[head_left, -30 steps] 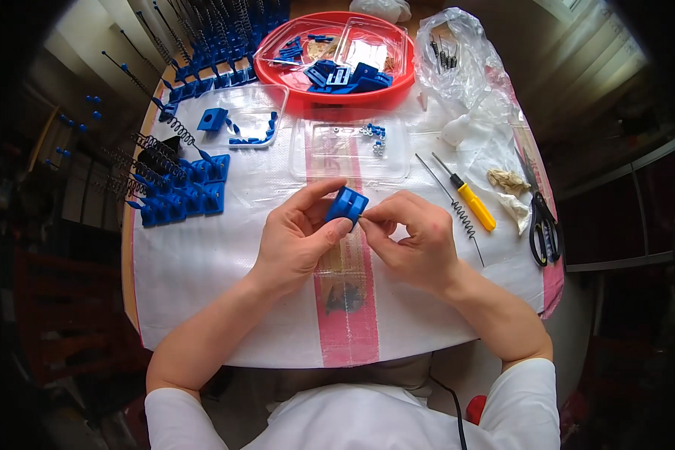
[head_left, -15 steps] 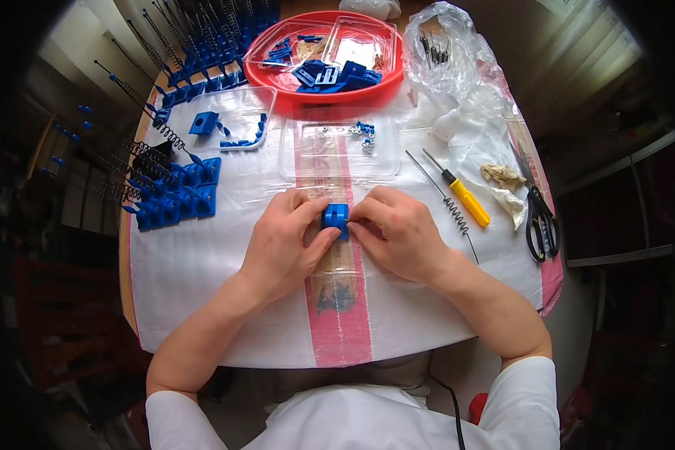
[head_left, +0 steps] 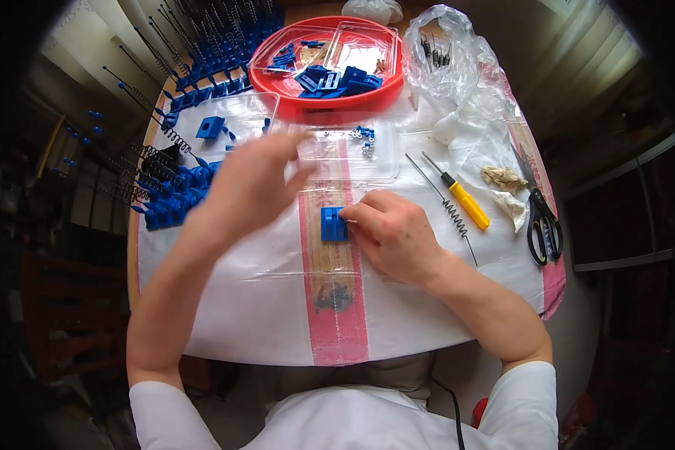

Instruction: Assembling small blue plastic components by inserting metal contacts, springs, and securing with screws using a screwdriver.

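Note:
A small blue plastic bracket (head_left: 332, 224) with a slotted middle lies on the striped band of the table cover. My right hand (head_left: 397, 232) pinches its right edge between thumb and fingertips; whatever else may sit in that pinch is hidden. My left hand (head_left: 255, 180) is off the bracket, raised and slightly blurred, thumb and fingers apart with nothing seen between them. It is over the gap between two clear plastic trays. The left tray (head_left: 277, 112) holds a blue block and small blue pegs, partly covered by my hand; the middle tray (head_left: 386, 169) has tiny blue and white pieces.
Rows of blue bases (head_left: 174, 196) with upright black springs stand at left. Behind is a red basin (head_left: 386, 96) of blue parts. To the right lie a spring on a rod (head_left: 455, 214), a yellow screwdriver (head_left: 469, 207), black scissors (head_left: 541, 229) and a plastic bag (head_left: 457, 90).
My left hand has let go of the blue bracket and moved up and left toward the trays. The right hand stays at the bracket, which now shows more fully.

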`<state>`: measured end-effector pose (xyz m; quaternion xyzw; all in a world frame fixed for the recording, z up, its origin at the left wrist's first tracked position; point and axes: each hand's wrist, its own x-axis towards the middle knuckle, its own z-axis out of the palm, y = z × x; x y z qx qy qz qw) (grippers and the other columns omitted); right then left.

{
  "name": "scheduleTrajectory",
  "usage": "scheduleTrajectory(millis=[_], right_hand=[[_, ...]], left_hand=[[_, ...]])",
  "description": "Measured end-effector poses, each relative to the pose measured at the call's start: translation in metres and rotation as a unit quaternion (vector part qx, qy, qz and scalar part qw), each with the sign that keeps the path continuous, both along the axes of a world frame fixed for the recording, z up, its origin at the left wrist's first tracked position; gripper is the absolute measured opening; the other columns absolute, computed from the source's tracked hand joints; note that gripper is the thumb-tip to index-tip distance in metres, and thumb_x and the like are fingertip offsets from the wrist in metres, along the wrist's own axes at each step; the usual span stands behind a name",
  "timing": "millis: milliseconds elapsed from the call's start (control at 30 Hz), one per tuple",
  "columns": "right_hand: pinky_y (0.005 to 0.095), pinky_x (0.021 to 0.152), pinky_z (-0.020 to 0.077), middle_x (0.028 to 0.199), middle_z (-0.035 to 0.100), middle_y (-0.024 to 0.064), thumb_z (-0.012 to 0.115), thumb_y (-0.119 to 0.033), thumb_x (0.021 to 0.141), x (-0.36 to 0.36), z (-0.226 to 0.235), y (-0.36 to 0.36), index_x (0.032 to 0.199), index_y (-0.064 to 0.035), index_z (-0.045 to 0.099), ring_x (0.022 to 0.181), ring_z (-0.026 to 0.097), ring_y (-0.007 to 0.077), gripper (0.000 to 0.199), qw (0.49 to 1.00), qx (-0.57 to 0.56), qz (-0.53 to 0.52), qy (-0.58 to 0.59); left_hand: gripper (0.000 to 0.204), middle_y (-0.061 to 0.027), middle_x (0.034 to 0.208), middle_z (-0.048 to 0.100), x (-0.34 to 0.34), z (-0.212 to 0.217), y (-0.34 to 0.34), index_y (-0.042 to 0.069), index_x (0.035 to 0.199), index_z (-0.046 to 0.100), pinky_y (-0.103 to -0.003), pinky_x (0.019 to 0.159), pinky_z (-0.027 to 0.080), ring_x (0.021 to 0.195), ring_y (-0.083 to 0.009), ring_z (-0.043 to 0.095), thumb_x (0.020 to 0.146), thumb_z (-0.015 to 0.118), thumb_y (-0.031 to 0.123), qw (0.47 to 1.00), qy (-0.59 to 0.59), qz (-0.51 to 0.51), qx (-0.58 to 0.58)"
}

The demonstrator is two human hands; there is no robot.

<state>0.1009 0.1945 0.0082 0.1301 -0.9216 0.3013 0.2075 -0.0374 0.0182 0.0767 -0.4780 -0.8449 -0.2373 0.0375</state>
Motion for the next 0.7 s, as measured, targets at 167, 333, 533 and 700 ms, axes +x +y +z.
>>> scheduleTrajectory(millis=[167,333,533,700], right_hand=[[0.0379,0.062,0.0498,0.079,0.061,0.0085,0.067,-0.001,0.073,-0.005,0.001,-0.005,0.094,-0.007,0.066,0.072,0.061,0.0277,0.022,1.0,-0.008,0.01,0.009],[0.037,0.062,0.0497,0.079,0.061,0.0088,0.068,-0.001,0.071,-0.004,0.005,-0.002,0.095,-0.0058,0.066,0.071,0.061,0.0275,0.024,1.0,-0.008,0.022,-0.005],[0.0365,0.063,0.0495,0.08,0.06,0.0077,0.07,-0.001,0.069,-0.004,0.0,0.002,0.097,-0.006,0.066,0.072,0.061,0.0256,0.029,1.0,0.003,0.022,-0.008],[0.035,0.064,0.0486,0.081,0.06,0.0056,0.072,-0.002,0.068,-0.002,0.0,0.002,0.097,-0.0073,0.066,0.071,0.06,0.0231,0.03,0.999,0.023,0.013,-0.024]], left_hand=[[0.026,-0.014,0.091,0.07,-0.133,0.008,0.044,0.005,0.113,0.068,-0.034,0.073,0.052,0.08,-0.0247,0.067,0.088,0.063,0.011,0.985,0.094,0.112,0.095],[0.027,-0.0189,0.109,0.067,-0.217,-0.014,0.095,0.009,0.113,0.069,-0.039,0.091,0.05,0.102,-0.0333,0.064,0.088,0.061,0.01,0.985,0.087,0.146,0.033],[0.031,-0.0193,0.117,0.063,-0.261,-0.044,0.14,0.011,0.113,0.07,-0.04,0.096,0.048,0.109,-0.034,0.061,0.082,0.064,0.009,0.983,0.093,0.141,-0.073],[0.033,-0.0198,0.106,0.065,-0.279,-0.048,0.15,0.01,0.109,0.071,-0.041,0.084,0.052,0.094,-0.0331,0.066,0.077,0.069,0.014,0.988,0.012,0.101,-0.119]])
